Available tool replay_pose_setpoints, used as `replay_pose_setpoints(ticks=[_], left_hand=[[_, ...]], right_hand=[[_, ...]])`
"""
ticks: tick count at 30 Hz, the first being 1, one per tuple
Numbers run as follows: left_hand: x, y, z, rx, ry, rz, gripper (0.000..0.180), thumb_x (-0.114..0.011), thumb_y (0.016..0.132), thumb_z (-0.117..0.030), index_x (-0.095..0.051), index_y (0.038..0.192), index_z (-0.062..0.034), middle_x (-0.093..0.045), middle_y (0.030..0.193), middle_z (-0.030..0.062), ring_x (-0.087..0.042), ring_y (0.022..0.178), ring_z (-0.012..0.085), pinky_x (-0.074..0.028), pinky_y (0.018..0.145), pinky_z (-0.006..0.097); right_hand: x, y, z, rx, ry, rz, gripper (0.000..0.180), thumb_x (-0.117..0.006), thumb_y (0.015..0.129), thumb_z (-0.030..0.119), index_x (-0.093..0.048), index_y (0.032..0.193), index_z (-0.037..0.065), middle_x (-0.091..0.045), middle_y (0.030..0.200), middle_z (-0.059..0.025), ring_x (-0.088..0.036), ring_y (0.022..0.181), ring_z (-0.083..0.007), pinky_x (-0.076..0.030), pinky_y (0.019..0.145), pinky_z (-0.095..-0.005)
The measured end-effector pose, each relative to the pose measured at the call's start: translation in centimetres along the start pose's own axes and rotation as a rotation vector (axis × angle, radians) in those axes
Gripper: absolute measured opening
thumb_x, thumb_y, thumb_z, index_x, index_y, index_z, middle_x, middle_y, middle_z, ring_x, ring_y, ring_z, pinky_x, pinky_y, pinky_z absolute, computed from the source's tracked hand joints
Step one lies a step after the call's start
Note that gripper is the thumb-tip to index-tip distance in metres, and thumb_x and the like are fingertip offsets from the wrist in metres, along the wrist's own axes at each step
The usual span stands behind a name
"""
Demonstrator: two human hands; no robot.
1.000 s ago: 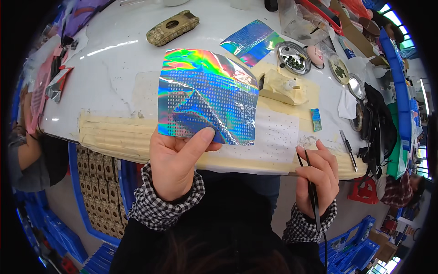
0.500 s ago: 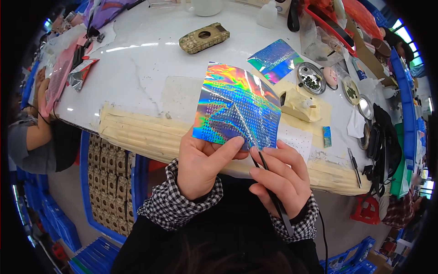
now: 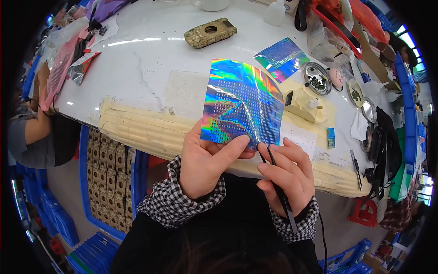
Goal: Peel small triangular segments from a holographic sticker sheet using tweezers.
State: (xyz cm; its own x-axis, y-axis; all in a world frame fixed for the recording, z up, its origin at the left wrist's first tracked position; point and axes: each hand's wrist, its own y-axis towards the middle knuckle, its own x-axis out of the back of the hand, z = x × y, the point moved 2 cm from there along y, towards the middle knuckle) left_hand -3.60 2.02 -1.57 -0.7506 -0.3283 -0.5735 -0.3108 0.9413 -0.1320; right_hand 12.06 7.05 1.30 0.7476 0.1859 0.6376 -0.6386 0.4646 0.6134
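Observation:
A shiny rainbow holographic sheet [image 3: 242, 102], covered with rows of tiny marks and creased down its middle, is pinched at its lower edge by my left hand [image 3: 210, 162]. My right hand [image 3: 289, 176] grips dark tweezers [image 3: 279, 194], whose tips meet the sheet's lower edge close to my left thumb. Whether the tips hold a piece of it is too small to tell. Just right of the sheet, a yellowish block [image 3: 305, 104] sits on the table. Beyond it lies a second holographic sheet [image 3: 282, 59]. A camouflage model tank hull [image 3: 211, 33] with a round hole rests farther back.
Round metal tins [image 3: 317, 78] with small green parts stand on the right. A pen-like tool [image 3: 356, 169] lies near the taped table edge [image 3: 137, 125]. Below left, a blue crate [image 3: 84, 182] holds many camouflage hulls. Another person's arm [image 3: 40, 93] is at the far left.
The view has shifted slightly, so things on the table appear a little right and higher. The tweezers' arms look more spread near the tips. Both hands keep their holds.

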Motion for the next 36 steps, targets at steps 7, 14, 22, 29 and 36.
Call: replay_pose_setpoints(ticks=[7, 14, 22, 29, 36], left_hand=[[-0.01, 0.09, 0.03, 0.004, 0.033, 0.012, 0.028, -0.060, 0.085, 0.003, -0.050, 0.112, 0.0024, -0.063, 0.101, 0.0105, -0.064, 0.089, 0.0157, -0.057, 0.076, 0.028], [-0.34, 0.01, 0.02, -0.029, 0.046, -0.020, 0.030, -0.059, 0.084, 0.002, -0.051, 0.113, 0.0008, -0.065, 0.099, 0.0118, -0.066, 0.087, 0.0173, -0.057, 0.074, 0.029], [-0.20, 0.19, -0.11, -0.037, 0.009, 0.016, 0.045, -0.060, 0.082, 0.008, -0.041, 0.123, 0.0018, -0.060, 0.107, 0.0124, -0.063, 0.093, 0.0178, -0.057, 0.076, 0.030], [-0.22, 0.27, -0.08, -0.034, 0.002, 0.011, 0.048, -0.059, 0.082, 0.009, -0.038, 0.124, 0.0021, -0.059, 0.108, 0.0125, -0.063, 0.094, 0.0179, -0.057, 0.076, 0.030], [-0.13, 0.20, -0.04, -0.027, -0.005, 0.005, 0.048, -0.059, 0.082, 0.010, -0.037, 0.124, 0.0025, -0.059, 0.108, 0.0133, -0.063, 0.095, 0.0187, -0.058, 0.077, 0.031]], right_hand=[[0.07, 0.15, 0.01, -0.006, 0.025, -0.010, 0.027, -0.072, 0.076, 0.024, -0.066, 0.095, 0.007, -0.068, 0.101, -0.0126, -0.063, 0.092, -0.0266, -0.049, 0.086, -0.0424], [0.23, 0.05, 0.00, -0.018, 0.013, -0.001, 0.027, -0.072, 0.076, 0.024, -0.065, 0.096, 0.007, -0.068, 0.101, -0.0124, -0.063, 0.092, -0.0262, -0.049, 0.087, -0.0425], [0.12, 0.13, 0.04, -0.017, 0.026, 0.007, 0.026, -0.072, 0.076, 0.024, -0.066, 0.095, 0.007, -0.068, 0.101, -0.0117, -0.063, 0.092, -0.0258, -0.049, 0.087, -0.0422], [0.01, 0.08, 0.03, -0.023, 0.012, 0.007, 0.025, -0.072, 0.076, 0.024, -0.066, 0.094, 0.007, -0.068, 0.102, -0.0114, -0.063, 0.092, -0.0255, -0.048, 0.087, -0.0422], [0.08, 0.27, -0.02, -0.020, 0.016, 0.017, 0.026, -0.073, 0.074, 0.021, -0.066, 0.094, 0.007, -0.068, 0.102, -0.0112, -0.063, 0.092, -0.0253, -0.048, 0.088, -0.0422]])
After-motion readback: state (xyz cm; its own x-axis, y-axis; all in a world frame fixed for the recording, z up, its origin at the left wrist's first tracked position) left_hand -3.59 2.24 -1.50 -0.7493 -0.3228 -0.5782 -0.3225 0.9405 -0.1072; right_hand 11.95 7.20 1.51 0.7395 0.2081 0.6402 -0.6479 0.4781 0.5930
